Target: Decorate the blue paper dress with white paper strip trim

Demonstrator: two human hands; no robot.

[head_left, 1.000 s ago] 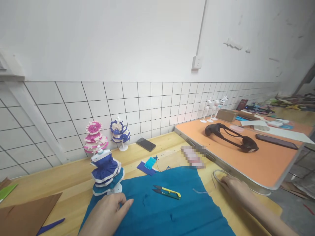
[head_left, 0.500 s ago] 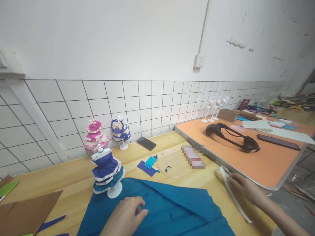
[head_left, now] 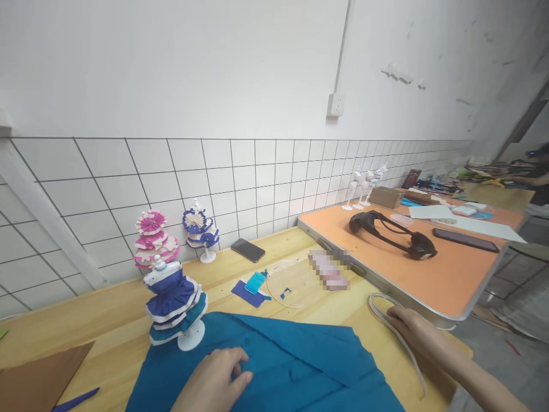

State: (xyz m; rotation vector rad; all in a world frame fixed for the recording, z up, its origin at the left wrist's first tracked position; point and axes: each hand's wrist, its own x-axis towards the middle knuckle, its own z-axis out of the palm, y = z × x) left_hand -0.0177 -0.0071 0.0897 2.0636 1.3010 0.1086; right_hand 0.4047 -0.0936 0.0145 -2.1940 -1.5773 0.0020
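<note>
My left hand (head_left: 214,379) rests over a large teal crepe paper sheet (head_left: 317,357), fingers loosely bent and thumb apart, with nothing seen in it. At the table's right side, my right hand (head_left: 409,329) is closed on a narrow white strip (head_left: 378,309), which loops at the far end and trails toward me; its fingertips are partly hidden. A small white dress form (head_left: 175,300) in a tiered blue, white and teal paper dress stands at the sheet's left edge. Scraps of purple paper (head_left: 246,293) and pleated light-blue paper (head_left: 256,282) lie beyond the sheet.
Pink (head_left: 154,243) and blue-and-cream (head_left: 201,226) dressed forms stand by the wall. A phone (head_left: 247,250), clear round disc (head_left: 295,303) and blurred pink item (head_left: 328,269) lie nearby. Brown paper (head_left: 47,375) is at left. An orange table (head_left: 381,280) holds a black headset (head_left: 392,234).
The view has turned slightly right. The white strip, nearly straight before, now bends into a loop at its far end by my right hand. My left hand keeps its place on the sheet.
</note>
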